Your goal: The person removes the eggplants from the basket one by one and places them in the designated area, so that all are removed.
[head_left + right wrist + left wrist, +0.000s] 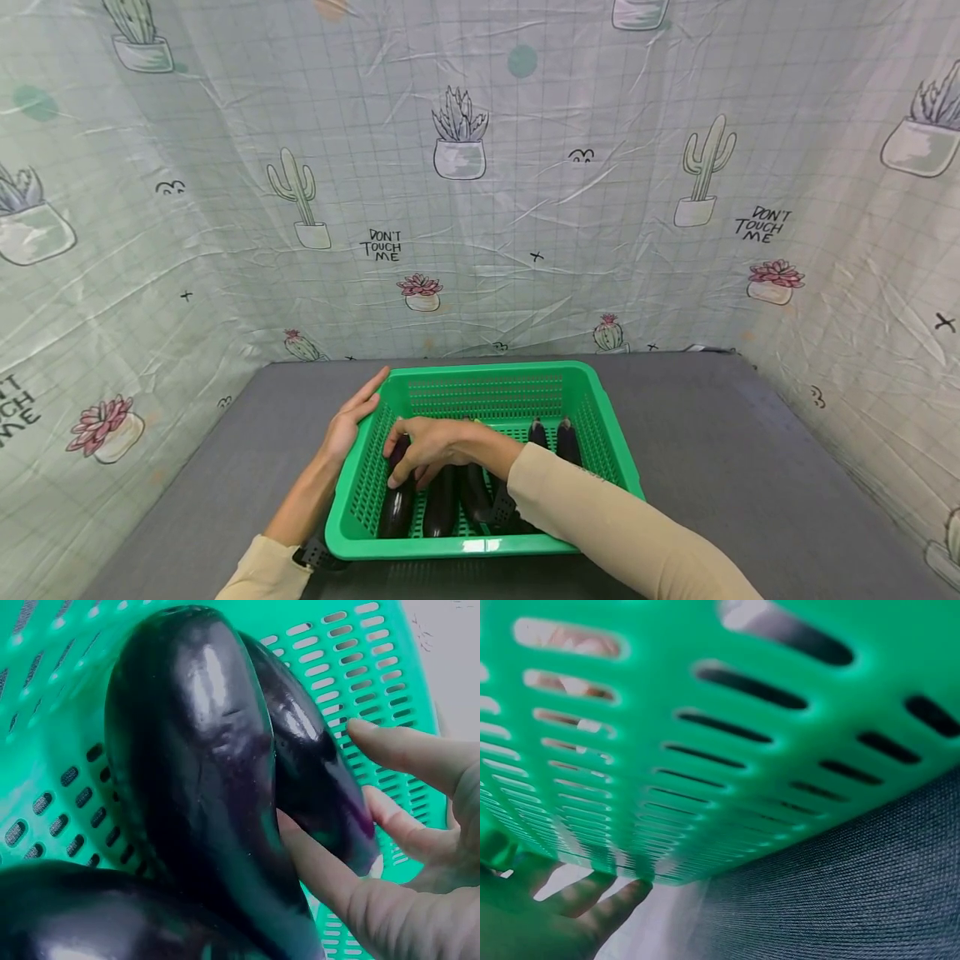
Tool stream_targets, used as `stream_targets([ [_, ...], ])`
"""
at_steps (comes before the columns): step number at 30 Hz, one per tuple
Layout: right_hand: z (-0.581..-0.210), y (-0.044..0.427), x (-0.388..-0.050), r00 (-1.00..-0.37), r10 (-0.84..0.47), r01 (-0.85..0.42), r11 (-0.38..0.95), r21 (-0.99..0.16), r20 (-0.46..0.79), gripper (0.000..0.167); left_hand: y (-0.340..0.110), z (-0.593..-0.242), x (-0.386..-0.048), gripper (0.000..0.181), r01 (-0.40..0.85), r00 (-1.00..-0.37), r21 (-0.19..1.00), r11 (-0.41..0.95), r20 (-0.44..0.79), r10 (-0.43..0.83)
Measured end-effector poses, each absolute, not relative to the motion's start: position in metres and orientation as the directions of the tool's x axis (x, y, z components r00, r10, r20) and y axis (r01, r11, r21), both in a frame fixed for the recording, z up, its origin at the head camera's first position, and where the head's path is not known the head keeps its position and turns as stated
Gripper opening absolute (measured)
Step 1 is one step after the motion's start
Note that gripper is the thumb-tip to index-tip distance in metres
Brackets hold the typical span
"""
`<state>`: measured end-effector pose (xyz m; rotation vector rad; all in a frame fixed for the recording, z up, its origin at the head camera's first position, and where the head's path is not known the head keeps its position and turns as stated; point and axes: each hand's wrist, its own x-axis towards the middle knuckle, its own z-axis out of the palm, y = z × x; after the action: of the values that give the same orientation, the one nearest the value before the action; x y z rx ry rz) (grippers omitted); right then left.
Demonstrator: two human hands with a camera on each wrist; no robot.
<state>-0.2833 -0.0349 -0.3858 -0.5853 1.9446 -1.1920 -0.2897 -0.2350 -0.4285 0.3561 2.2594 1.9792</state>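
Observation:
Several dark purple eggplants (pixel 440 507) lie in a green perforated plastic basket (pixel 491 546). My right hand (pixel 442 446) reaches inside over the leftmost eggplant (pixel 395 510). In the right wrist view, the thumb (pixel 322 859) and a finger lie on either side of that eggplant (pixel 304 735) near its stem end, while another finger extends apart from it. A larger eggplant (pixel 195 735) lies close beside it. Against the basket's left wall rests my left hand (pixel 347 425), its fingers straight along the outside near the rim. The left wrist view shows those fingers (pixel 622 904) beneath the slotted wall (pixel 645 735).
The basket stands on a grey cloth-covered table (pixel 720 467). Two eggplants (pixel 567 442) lie along its right side, partly behind my right forearm. A cactus-printed sheet (pixel 525 208) hangs around the back and sides of the table.

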Motion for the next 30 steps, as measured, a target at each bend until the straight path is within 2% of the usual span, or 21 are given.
stream_targets([
  [9, -0.387, -0.034, -0.283, -0.583, -0.728, 0.056, 0.408, -0.911, -0.362, 0.043, -0.235, -0.43, -0.29, 0.056, 0.131, -0.963, 0.984, 0.123, 0.096, 0.251],
  [19, -0.387, -0.034, -0.284, -0.617, -0.717, 0.056, 0.37, -0.927, -0.323, 0.045, -0.236, -0.431, -0.292, 0.056, 0.16, -0.967, 0.965, 0.207, 0.111, 0.23],
  [30, -0.372, -0.026, -0.287, -0.661, -0.697, 0.037, 0.341, -0.939, -0.279, 0.05, -0.236, -0.428, -0.289, 0.056, 0.144, -0.964, 0.976, 0.162, 0.102, 0.244],
])
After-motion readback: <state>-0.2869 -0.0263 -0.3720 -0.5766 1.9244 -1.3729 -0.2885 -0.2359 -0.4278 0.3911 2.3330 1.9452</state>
